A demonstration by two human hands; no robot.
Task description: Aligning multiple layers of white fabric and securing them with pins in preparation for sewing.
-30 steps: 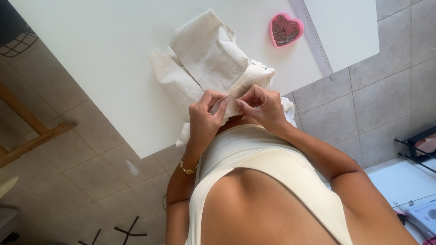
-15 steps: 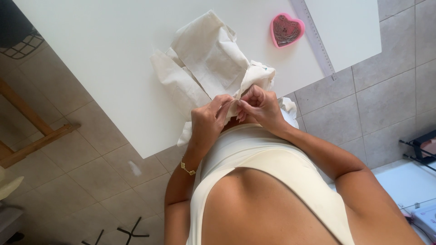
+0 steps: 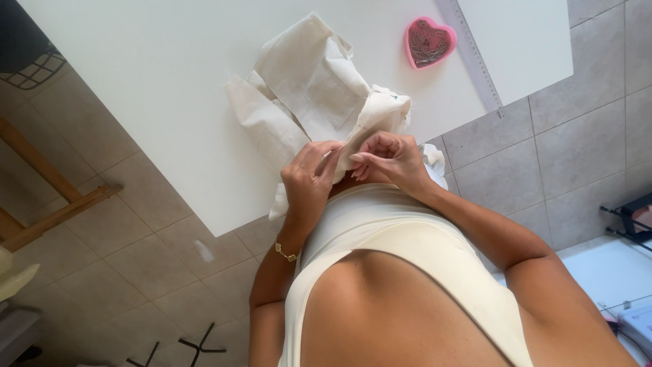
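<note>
A crumpled piece of cream fabric (image 3: 305, 88) lies on the white table (image 3: 170, 88) and hangs over its near edge. My left hand (image 3: 309, 180) pinches a folded edge of that fabric at the table's edge. My right hand (image 3: 390, 160) pinches the same fold from the other side, fingertips almost touching the left hand's. A thin pin or needle seems to sit between the fingers, too small to be sure. A gold bracelet (image 3: 286, 252) is on my left wrist.
A pink heart-shaped dish of pins (image 3: 429, 42) sits on the table next to a long clear ruler (image 3: 475, 58). Grey floor tiles surround the table. A wooden frame (image 3: 47, 197) stands at the left, a dark basket (image 3: 27, 61) at the upper left.
Both hands have stayed on the fabric fold, with small finger shifts along its edge. The bunched end of the fabric has lifted slightly toward the pin dish.
</note>
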